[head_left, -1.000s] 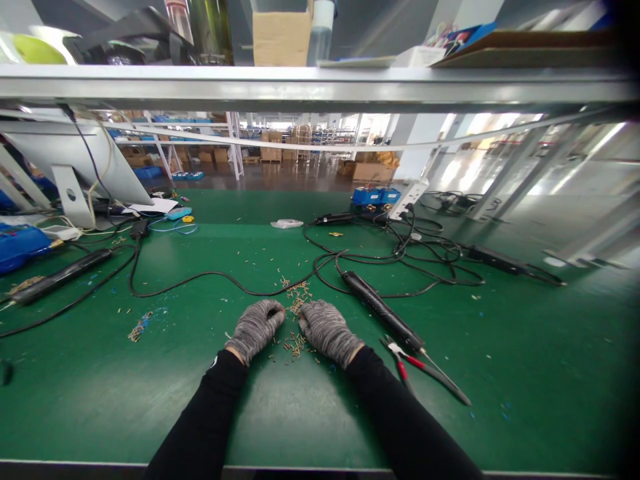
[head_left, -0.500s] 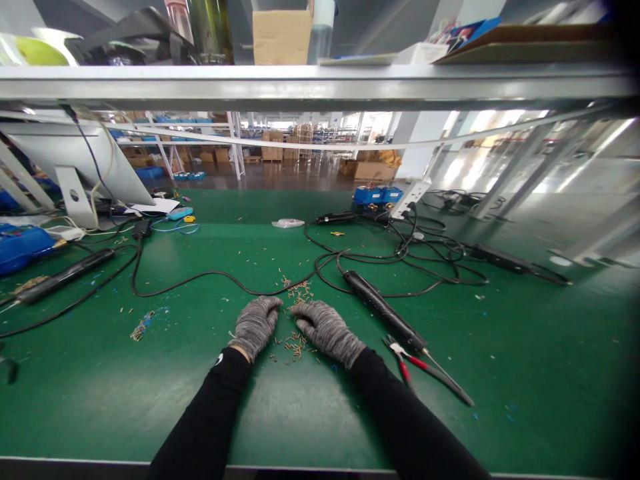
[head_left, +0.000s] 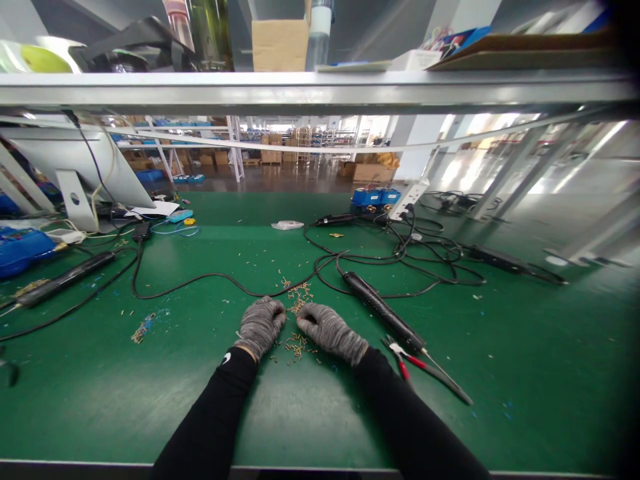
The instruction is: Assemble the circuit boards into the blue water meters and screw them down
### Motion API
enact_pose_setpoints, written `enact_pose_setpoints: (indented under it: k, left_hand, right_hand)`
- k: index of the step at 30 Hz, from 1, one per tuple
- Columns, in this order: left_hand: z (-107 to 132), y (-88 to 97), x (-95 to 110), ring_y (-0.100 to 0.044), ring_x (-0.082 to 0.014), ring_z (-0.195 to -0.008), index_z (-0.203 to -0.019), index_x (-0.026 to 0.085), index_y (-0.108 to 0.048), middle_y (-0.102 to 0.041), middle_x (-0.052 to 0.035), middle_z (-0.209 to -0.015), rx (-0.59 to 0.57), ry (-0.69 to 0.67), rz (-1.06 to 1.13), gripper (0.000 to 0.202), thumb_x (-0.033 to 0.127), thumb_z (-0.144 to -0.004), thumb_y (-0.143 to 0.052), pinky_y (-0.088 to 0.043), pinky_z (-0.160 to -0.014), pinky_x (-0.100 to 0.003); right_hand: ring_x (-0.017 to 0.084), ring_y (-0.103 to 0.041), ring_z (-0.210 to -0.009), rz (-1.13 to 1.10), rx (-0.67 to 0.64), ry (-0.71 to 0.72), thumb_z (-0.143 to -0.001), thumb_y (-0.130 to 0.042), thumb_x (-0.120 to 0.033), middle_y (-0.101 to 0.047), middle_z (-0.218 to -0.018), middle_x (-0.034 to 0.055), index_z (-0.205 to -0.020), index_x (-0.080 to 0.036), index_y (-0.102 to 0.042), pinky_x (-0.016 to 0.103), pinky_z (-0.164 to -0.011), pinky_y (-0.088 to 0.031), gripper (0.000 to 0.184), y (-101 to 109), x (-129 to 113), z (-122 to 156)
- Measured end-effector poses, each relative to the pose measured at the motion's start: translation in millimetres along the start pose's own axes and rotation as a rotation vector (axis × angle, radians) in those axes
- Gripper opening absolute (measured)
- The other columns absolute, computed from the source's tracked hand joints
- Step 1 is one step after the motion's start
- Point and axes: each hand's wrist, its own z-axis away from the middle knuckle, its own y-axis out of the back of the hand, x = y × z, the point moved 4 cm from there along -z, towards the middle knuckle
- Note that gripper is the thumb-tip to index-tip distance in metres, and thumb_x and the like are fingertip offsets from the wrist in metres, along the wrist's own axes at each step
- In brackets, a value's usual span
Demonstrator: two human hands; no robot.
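Observation:
My left hand (head_left: pixel 262 327), in a grey knitted glove, rests on the green table with fingers curled and tips pressed together. Facing it across a narrow gap is my right hand (head_left: pixel 331 329), gloved alike, its thumb and forefinger pinched. Whatever either pinch holds is too small to make out. Small brass-coloured pieces, which look like screws, lie in a pile (head_left: pixel 300 293) just beyond the fingertips. A second cluster of these pieces (head_left: pixel 296 347) is on the near side, between the hands.
To the right lie a black-wrapped electric screwdriver (head_left: pixel 383 310) and red-handled cutters (head_left: pixel 404 363). Black cables (head_left: pixel 235 283) cross the table beyond my hands. A power strip (head_left: pixel 409 200) and blue packs (head_left: pixel 367 197) stand at the back. A shelf (head_left: pixel 320 90) spans overhead; a monitor (head_left: pixel 90 167) is at left.
My left hand has shifted slightly right and its fingers have curled in more. My right hand has drawn slightly right and nearer to me, its thumb and forefinger pinched. The pieces look about the same.

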Motion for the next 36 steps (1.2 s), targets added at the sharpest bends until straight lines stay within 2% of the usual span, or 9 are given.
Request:
enact_pose_setpoints:
  k: [3, 7, 9, 13, 16, 22, 30, 33, 36]
  left_hand:
    - [-1, -1.6, 2, -0.057, -0.0229, -0.095, -0.091, 0.019, -0.069, -0.065, -0.0086, -0.096, -0.006, 0.013, -0.005, 0.017, 0.028, -0.082, -0.058, -0.042, -0.088, -0.034]
    - [-2, 0.0, 5, -0.058, -0.0255, -0.095, -0.090, 0.015, -0.068, -0.065, -0.0124, -0.095, -0.022, 0.031, 0.018, 0.018, 0.025, -0.083, -0.054, -0.042, -0.089, -0.039]
    - [0, 2.9, 5, -0.060, -0.0229, -0.090, -0.089, 0.015, -0.067, -0.067, -0.0104, -0.091, -0.055, 0.015, 0.068, 0.018, 0.026, -0.084, -0.054, -0.044, -0.084, -0.035]
    - [5, 7.1, 4, -0.062, -0.0135, -0.078, -0.090, 0.020, -0.066, -0.069, 0.0004, -0.084, -0.147, -0.067, 0.202, 0.016, 0.031, -0.084, -0.057, -0.048, -0.072, -0.022]
    - [6, 6.7, 0, -0.062, -0.0146, -0.086, -0.096, 0.020, -0.066, -0.069, -0.0014, -0.092, -0.100, -0.046, 0.205, 0.017, 0.029, -0.084, -0.056, -0.048, -0.079, -0.025]
    - [-5, -4.3, 1, -0.059, -0.0187, -0.093, -0.101, 0.021, -0.065, -0.067, -0.0051, -0.098, 0.008, 0.005, 0.106, 0.021, 0.027, -0.081, -0.060, -0.044, -0.088, -0.031]
    - [-15, -14.8, 2, -0.058, -0.0216, -0.093, -0.087, 0.020, -0.068, -0.065, -0.0073, -0.092, 0.045, 0.042, 0.034, 0.015, 0.029, -0.083, -0.057, -0.041, -0.089, -0.034]
    - [-14, -9.1, 0, -0.059, -0.0215, -0.091, -0.086, 0.018, -0.067, -0.065, -0.0080, -0.090, 0.053, 0.067, 0.060, 0.015, 0.027, -0.083, -0.055, -0.042, -0.089, -0.035]
    - [-9, 6.5, 1, -0.060, -0.0188, -0.089, -0.091, 0.017, -0.065, -0.066, -0.0070, -0.092, 0.050, 0.066, 0.141, 0.019, 0.028, -0.086, -0.051, -0.044, -0.086, -0.031]
  right_hand:
    - [0.014, -0.059, -0.072, -0.135, -0.012, 0.055, -0.088, -0.055, -0.028, -0.067, -0.081, 0.0001, -0.088, -0.017, -0.068, 0.023, -0.068, -0.046, 0.017, 8, 1, 4]
    - [0.015, -0.060, -0.077, -0.213, 0.096, 0.020, -0.088, -0.053, -0.030, -0.067, -0.085, 0.0024, -0.090, -0.016, -0.066, 0.025, -0.072, -0.047, 0.020, 11, 9, 1]
    - [0.017, -0.060, -0.078, -0.223, 0.156, -0.013, -0.087, -0.053, -0.030, -0.067, -0.085, 0.0034, -0.089, -0.016, -0.066, 0.027, -0.074, -0.048, 0.019, 8, 15, -2]
    - [0.018, -0.060, -0.080, -0.219, 0.246, -0.057, -0.086, -0.052, -0.029, -0.067, -0.087, 0.0041, -0.091, -0.017, -0.065, 0.030, -0.078, -0.048, 0.018, 6, 26, -5]
    - [0.018, -0.060, -0.082, -0.207, 0.270, -0.063, -0.086, -0.051, -0.028, -0.067, -0.088, 0.0044, -0.092, -0.017, -0.066, 0.031, -0.080, -0.048, 0.019, 6, 28, -4]
    - [0.018, -0.060, -0.079, -0.164, 0.254, -0.074, -0.085, -0.052, -0.028, -0.068, -0.086, 0.0037, -0.090, -0.018, -0.066, 0.030, -0.079, -0.048, 0.018, 2, 27, -4]
    - [0.018, -0.060, -0.078, -0.053, 0.199, -0.082, -0.086, -0.053, -0.026, -0.068, -0.086, 0.0043, -0.092, -0.018, -0.067, 0.028, -0.078, -0.047, 0.017, -3, 26, -5]
    - [0.018, -0.060, -0.080, 0.004, 0.172, -0.063, -0.085, -0.055, -0.024, -0.068, -0.088, 0.0040, -0.094, -0.019, -0.067, 0.028, -0.079, -0.046, 0.017, -4, 24, -4]
    - [0.018, -0.060, -0.085, 0.062, 0.149, -0.045, -0.084, -0.057, -0.023, -0.068, -0.092, 0.0046, -0.096, -0.019, -0.067, 0.028, -0.082, -0.045, 0.017, -4, 21, -3]
